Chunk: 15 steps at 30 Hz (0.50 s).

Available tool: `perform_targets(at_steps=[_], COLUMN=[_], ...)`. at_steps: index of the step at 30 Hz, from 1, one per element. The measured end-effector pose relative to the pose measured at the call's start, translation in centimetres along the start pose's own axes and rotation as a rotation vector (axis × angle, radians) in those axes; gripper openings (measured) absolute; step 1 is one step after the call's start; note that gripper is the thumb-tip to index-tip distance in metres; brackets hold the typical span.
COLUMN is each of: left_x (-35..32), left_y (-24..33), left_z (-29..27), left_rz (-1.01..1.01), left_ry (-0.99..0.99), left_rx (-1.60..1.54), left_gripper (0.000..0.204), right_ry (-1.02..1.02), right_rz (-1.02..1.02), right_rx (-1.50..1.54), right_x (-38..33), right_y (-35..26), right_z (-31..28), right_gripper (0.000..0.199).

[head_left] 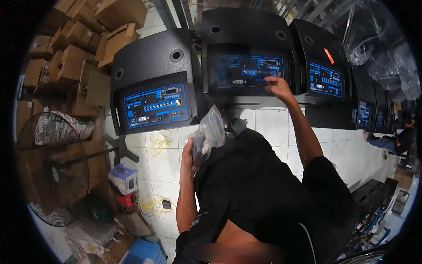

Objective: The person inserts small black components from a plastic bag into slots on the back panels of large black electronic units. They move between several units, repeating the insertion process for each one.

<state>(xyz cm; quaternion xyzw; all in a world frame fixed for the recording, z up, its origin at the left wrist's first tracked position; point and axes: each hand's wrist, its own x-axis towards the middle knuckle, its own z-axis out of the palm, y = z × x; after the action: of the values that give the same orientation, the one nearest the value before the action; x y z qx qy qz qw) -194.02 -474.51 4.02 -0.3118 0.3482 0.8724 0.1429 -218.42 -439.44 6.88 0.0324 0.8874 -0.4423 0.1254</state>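
My left hand [188, 156] is closed round a clear plastic bag [210, 133] with small pale pieces in it, held in front of my body. My right hand [279, 89] reaches to the blue-and-black control panel [237, 72] on the middle black speaker cabinet [246, 31]. Its thumb and fingers are pinched together near the panel's row of small knobs. Anything between those fingertips is too small to make out. To the left stands another black speaker cabinet [151, 57], its panel [154, 105] fitted with knobs.
More speaker cabinets [318, 48] continue to the right, where a person [403, 136] sits. Cardboard boxes [77, 59] are piled at the left, beside a standing fan [55, 174]. A plastic stool [124, 179] and yellow cords [160, 141] are on the tiled floor.
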Motion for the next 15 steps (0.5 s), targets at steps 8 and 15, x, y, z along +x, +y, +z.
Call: perform_targets(at_steps=[8,15], left_x=[5.7,8.9], left_y=[1.6,1.5], left_z=[8.0,9.5], left_rz=[-0.041,-0.028], left_ry=[0.149,0.244], left_rx=[-0.012,-0.088], left_gripper=[0.047,0.048], right_ry=[-0.093,-0.155], right_rz=[-0.209,-0.190], right_rx=[-0.402,-0.609], right_x=[11.5,15.1], right_y=[1.8,2.0], right_z=[-1.9,0.2], right_gripper=[0.029,0.034])
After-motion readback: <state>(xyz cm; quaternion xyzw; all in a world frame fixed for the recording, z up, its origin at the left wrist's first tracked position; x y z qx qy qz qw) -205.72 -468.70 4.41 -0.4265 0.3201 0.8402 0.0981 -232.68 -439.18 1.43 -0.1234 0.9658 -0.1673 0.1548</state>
